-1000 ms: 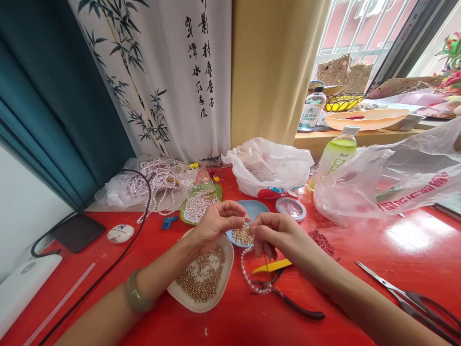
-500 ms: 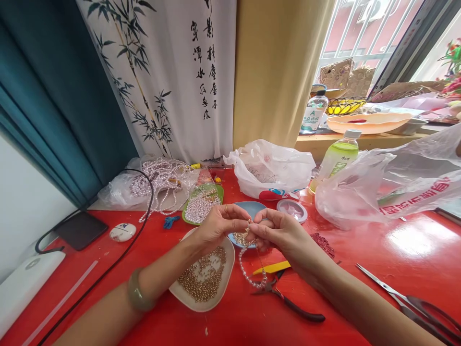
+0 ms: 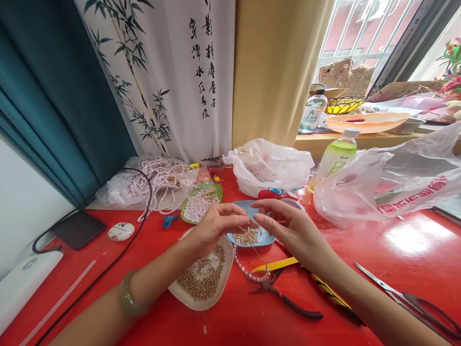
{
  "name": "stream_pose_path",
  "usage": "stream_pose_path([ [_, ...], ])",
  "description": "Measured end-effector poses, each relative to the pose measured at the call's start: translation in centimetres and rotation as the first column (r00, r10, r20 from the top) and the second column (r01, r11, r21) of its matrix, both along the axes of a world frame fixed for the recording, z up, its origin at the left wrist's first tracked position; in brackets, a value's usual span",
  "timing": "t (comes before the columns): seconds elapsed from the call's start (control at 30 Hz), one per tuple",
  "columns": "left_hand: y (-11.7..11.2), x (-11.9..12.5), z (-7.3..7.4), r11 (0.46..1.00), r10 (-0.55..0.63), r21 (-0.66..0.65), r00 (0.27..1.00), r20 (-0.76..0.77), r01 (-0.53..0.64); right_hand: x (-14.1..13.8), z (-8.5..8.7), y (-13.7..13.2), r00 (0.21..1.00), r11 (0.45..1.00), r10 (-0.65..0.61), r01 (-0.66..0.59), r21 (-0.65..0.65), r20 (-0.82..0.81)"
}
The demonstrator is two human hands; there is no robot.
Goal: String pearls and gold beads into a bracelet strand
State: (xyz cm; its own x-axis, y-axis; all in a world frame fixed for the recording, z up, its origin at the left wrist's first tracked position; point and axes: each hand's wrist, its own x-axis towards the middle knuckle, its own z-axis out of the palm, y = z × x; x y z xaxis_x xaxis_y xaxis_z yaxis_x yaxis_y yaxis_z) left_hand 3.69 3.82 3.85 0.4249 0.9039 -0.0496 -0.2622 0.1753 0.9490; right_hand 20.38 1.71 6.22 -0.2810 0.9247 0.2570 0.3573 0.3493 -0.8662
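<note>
My left hand point(image 3: 219, 222) is closed, thumb and index finger pinching a thin end of a pearl bead strand point(image 3: 248, 275). The strand hangs in a loop below, its lower beads near the pliers point(image 3: 284, 300) on the red table. Beside it, my right hand point(image 3: 284, 223) has its thumb and index finger apart, close to the pinched end. Under the hands sits a blue dish point(image 3: 264, 240) of small gold-coloured pieces. A cream dish point(image 3: 225, 283) of gold beads lies below my left forearm.
Behind are a green dish of pearl beads point(image 3: 200, 206), a heap of pearl strands point(image 3: 158, 175) and a white plastic bag point(image 3: 273, 163). Yellow-handled tweezers point(image 3: 277, 265) lie by the pliers. Scissors point(image 3: 406, 300), a bottle point(image 3: 338, 156) and another bag point(image 3: 349, 197) are rightward.
My right hand has come off the pinched end, its thumb and index finger now parted. My left hand keeps its pinch, and the hanging loop has swung slightly.
</note>
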Motion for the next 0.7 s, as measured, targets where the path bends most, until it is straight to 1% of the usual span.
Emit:
stream_pose_path([
  [0.13, -0.7, 0.5, 0.3, 0.998, -0.058, -0.003, 0.998, 0.000, 0.058, 0.0, 0.5, -0.1, 0.991, 0.994, 0.108, -0.107, 0.015, -0.073],
  [0.23, -1.1, 0.7, 0.5, 0.996, -0.083, 0.016, 0.996, -0.037, 0.084, -0.2, 0.8, -0.3, 0.978, 0.988, 0.129, -0.140, -0.060, -0.163],
  [0.3, -1.1, 0.7, 0.5, 0.995, -0.099, 0.010, 0.993, -0.064, 0.100, -0.3, 1.0, -0.5, 0.972, 0.982, 0.097, -0.128, -0.136, -0.215],
  [0.37, -1.1, 0.6, 0.5, 0.992, -0.122, -0.002, 0.989, -0.085, 0.122, -0.3, 1.2, -0.7, 0.969, 0.979, 0.028, -0.077, -0.190, -0.245],
  [0.47, -1.0, 0.5, 0.4, 0.988, -0.154, -0.025, 0.984, -0.094, 0.153, -0.2, 1.4, -0.8, 0.962, 0.977, -0.061, 0.003, -0.212, -0.267],
  [0.53, -1.1, 0.5, 0.4, 0.986, -0.163, -0.045, 0.983, -0.085, 0.160, -0.1, 1.3, -0.7, 0.951, 0.974, -0.097, 0.030, -0.226, -0.295],
  [0.6, -1.2, 0.6, 0.4, 0.987, -0.157, -0.057, 0.985, -0.069, 0.153, -0.1, 1.1, -0.5, 0.938, 0.966, -0.102, 0.013, -0.259, -0.332],
  [0.7, -1.4, 0.7, 0.5, 0.989, -0.135, -0.067, 0.990, -0.043, 0.132, -0.2, 0.9, -0.2, 0.932, 0.935, -0.050, -0.083, -0.346, -0.359],
])
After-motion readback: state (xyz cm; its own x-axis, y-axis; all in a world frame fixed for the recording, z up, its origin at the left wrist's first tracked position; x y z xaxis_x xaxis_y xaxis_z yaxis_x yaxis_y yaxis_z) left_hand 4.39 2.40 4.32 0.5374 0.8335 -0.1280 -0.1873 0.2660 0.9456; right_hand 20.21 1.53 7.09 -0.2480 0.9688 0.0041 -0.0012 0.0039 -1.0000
